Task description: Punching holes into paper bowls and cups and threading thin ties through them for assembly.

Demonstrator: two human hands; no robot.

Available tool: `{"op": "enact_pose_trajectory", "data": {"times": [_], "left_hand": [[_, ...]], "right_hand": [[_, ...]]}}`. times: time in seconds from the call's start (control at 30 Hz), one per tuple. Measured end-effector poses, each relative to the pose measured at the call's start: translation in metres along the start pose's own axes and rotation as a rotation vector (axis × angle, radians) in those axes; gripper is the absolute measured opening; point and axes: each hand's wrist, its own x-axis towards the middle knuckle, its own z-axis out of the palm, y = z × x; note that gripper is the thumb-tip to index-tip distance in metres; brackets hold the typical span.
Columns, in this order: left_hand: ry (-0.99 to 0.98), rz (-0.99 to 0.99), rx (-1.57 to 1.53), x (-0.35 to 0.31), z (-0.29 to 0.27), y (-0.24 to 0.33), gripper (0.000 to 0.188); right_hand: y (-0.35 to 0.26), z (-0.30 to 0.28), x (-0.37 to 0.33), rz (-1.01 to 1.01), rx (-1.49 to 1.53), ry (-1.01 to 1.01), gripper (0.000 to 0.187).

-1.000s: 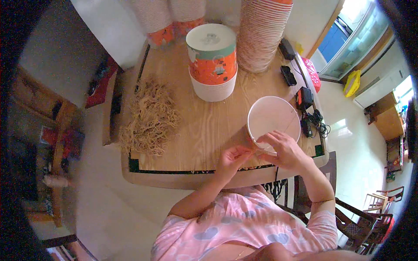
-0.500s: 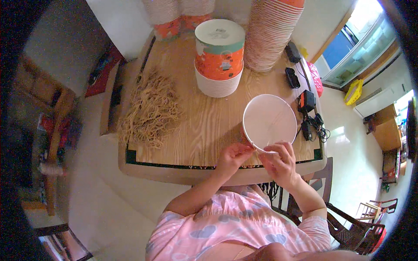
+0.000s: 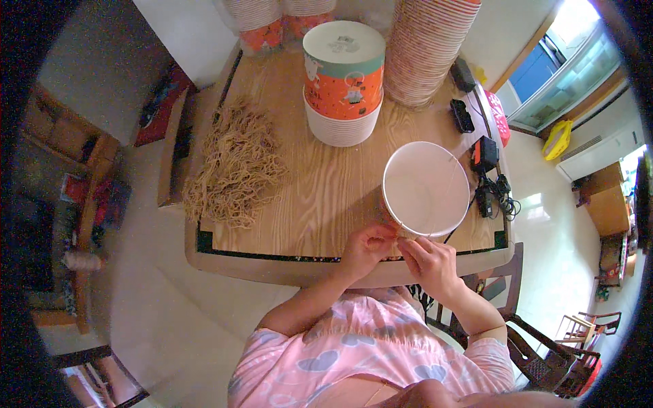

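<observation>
A white-lined paper bucket [image 3: 427,187] stands at the right of the table near its front edge, mouth up, with nothing in it that I can see. Thin strands of string cross its near rim. At that rim, my left hand [image 3: 367,250] pinches the string between thumb and fingers. Close beside it, my right hand [image 3: 430,264] has its thumb and fingertips pressed together on the string too. The fingertips nearly meet, and they hide any knot between them. Left of the bucket lies a loose heap of tan twine strands [image 3: 238,166].
Behind the bucket, an upside-down orange and green paper bucket [image 3: 345,81] tops a short nested stack. A tall stack of nested buckets [image 3: 432,54] rises at the back right, with more stacks [image 3: 258,27] at the back left. A black adapter with cables [image 3: 484,156] lies along the right edge.
My right hand has come down from over the bucket's near rim to just in front of it, close to my left fingertips. The left hand stays in nearly the same place.
</observation>
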Motion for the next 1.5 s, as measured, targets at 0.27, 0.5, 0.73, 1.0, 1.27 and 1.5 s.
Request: {"op": "enact_pose_trajectory", "data": {"times": [0.27,0.5,0.73,1.0,1.27,1.5], "left_hand": [[0.041,0.056,0.106,0.002,-0.003,-0.008,0.013],[0.093,0.212,0.381,0.006,-0.004,-0.011,0.009],[0.082,0.226,0.506,0.011,-0.004,-0.008,0.012],[0.084,0.065,0.061,0.006,-0.004,-0.005,0.014],[-0.016,-0.196,-0.059,0.001,0.018,0.055,0.017],[0.108,-0.204,-0.122,0.004,0.018,0.038,0.010]], "right_hand": [[0.018,0.013,-0.003,0.034,-0.120,-0.045,0.021],[0.020,0.009,0.003,0.052,-0.093,-0.024,0.016],[0.020,0.009,0.005,0.068,-0.070,0.041,0.012],[0.010,0.001,0.007,0.042,0.119,0.077,0.010],[0.010,0.000,0.004,0.014,0.165,0.074,0.008],[0.014,-0.001,0.000,0.012,0.166,0.079,0.007]]}}
